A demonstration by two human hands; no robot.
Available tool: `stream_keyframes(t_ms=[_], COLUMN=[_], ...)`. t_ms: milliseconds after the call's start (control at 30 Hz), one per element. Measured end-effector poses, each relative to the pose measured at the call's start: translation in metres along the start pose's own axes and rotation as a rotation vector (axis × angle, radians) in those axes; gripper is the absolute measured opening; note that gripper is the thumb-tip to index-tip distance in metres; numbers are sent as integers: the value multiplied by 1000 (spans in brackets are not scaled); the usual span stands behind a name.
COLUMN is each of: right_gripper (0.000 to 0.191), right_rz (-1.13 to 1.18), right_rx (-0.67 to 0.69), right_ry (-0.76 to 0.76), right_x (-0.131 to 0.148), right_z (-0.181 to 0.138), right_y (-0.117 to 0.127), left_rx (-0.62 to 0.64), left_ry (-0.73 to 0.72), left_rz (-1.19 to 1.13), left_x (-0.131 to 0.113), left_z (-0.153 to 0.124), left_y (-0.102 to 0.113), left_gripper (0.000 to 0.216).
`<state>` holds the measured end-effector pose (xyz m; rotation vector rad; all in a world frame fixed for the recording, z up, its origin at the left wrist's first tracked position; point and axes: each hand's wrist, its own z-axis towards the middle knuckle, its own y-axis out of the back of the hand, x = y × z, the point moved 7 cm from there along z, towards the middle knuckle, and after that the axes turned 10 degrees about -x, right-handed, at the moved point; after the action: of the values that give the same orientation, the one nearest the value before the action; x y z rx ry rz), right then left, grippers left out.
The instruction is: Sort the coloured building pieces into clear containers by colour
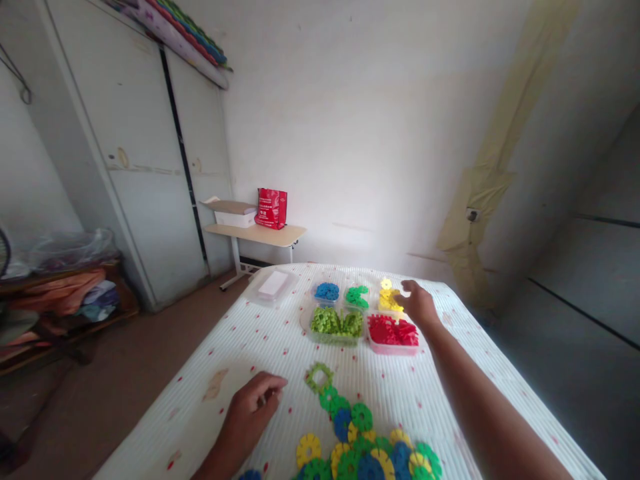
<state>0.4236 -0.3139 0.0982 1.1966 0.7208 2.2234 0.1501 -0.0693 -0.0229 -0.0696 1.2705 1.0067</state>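
Observation:
My right hand (417,303) reaches far across the white cloth-covered table (240,347) to the container of yellow pieces (387,297), fingers curled at its edge; what they pinch is hidden. My left hand (255,403) rests on the cloth near the front, fingers curled down, beside a light green ring piece (319,375). A pile of mixed blue, green and yellow gear-shaped pieces (367,450) lies at the front. Clear containers hold sorted blue pieces (327,291), dark green pieces (357,295), light green pieces (336,323) and red pieces (393,331).
A clear lidded box (273,285) sits at the table's far left corner. Beyond it stand a small wooden side table (260,233) with a red bag (271,208), white wardrobe doors (150,167), and a low shelf with clothes (65,293) at left.

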Motion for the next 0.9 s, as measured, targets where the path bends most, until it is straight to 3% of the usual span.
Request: stream_keyframes(t_ms=[167, 300, 467, 600, 733, 900], right_gripper=[25, 25, 27, 28, 30, 30], right_rz=[-1, 9, -34, -109, -128, -149], right_rx=[-125, -130, -31, -41, -31, -58], right_ry=[-54, -66, -112, -77, -47, 2], right_x=[-32, -71, -126, -149, -149, -142], right_z=[-15, -58, -120, -147, -151, -149], right_y=[24, 43, 50, 52, 47, 43], left_rx=[290, 352, 460, 412, 301, 122], left_ry=[-290, -331, -364, -347, -291, -344], left_rz=[198, 393, 433, 410, 301, 134], left_x=[-33, -32, -33, -36, -41, -73], left_z=[-1, 8, 17, 18, 17, 45], left_y=[-42, -63, -79, -82, -77, -64], left_gripper=[45, 55, 59, 52, 45, 43])
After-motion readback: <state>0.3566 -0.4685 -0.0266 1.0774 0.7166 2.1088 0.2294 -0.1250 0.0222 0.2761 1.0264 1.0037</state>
